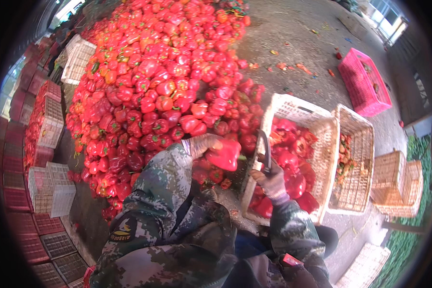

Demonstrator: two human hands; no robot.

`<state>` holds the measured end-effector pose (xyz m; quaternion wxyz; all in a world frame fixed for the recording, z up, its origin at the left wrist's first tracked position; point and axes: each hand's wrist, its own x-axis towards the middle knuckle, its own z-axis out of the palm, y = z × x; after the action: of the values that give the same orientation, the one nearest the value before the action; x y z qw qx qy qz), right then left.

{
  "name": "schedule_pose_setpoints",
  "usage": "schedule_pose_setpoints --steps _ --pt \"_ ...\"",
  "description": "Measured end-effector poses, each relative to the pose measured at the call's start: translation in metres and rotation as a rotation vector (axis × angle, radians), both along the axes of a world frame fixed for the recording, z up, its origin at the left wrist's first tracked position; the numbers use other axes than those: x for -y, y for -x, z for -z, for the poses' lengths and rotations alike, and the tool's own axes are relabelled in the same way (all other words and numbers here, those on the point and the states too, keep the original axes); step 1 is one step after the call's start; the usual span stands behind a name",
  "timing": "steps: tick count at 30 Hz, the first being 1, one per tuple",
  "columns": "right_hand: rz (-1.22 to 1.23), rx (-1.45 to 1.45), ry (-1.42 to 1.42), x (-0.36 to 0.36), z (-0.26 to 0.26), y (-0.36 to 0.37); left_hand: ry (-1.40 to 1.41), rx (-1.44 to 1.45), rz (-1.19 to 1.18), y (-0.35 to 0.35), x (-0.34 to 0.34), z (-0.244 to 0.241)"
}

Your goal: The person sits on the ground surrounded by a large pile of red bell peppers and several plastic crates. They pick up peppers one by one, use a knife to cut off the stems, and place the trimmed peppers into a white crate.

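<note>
My left hand [203,145], in a light work glove, grips a red bell pepper [226,155] whose green stem points right. A large heap of red bell peppers [158,86] lies just beyond and to the left of it. My gloved right hand [271,180] holds a knife with a curved blade [265,145], the blade pointing away from me. That hand is over the near left side of a cream plastic crate [325,158], which holds red peppers, some of them cut. A second cream crate [356,180] stands against its right side, with small orange, red and green pepper pieces [344,154] inside.
A pink crate [361,84] stands at the upper right, near pepper scraps [282,66] on the concrete floor. More cream crates [388,176] are at the far right. Stacked crates [54,223] line the left, and a white crate [79,59] sits beside the heap.
</note>
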<state>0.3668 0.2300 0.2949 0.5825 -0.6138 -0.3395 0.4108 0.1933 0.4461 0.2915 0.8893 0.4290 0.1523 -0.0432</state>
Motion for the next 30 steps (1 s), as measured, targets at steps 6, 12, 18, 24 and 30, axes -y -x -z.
schedule_pose_setpoints --steps 6,12,18,24,30 --pt "-0.016 -0.284 0.056 0.036 -0.016 -0.005 -0.371 -0.111 -0.055 -0.044 0.092 -0.050" --pt "0.293 -0.555 0.066 0.086 -0.013 -0.014 -0.368 0.039 -0.276 -0.058 0.170 -0.033" --pt "0.350 -0.288 0.070 0.091 0.002 -0.001 -0.196 0.095 -0.441 -0.055 0.197 0.000" --pt "0.323 0.104 0.100 0.104 0.000 -0.008 -0.382 0.097 -0.518 -0.074 0.213 0.010" --pt "0.246 0.419 0.292 0.110 -0.004 -0.014 -0.372 0.026 -0.567 -0.078 0.198 0.035"
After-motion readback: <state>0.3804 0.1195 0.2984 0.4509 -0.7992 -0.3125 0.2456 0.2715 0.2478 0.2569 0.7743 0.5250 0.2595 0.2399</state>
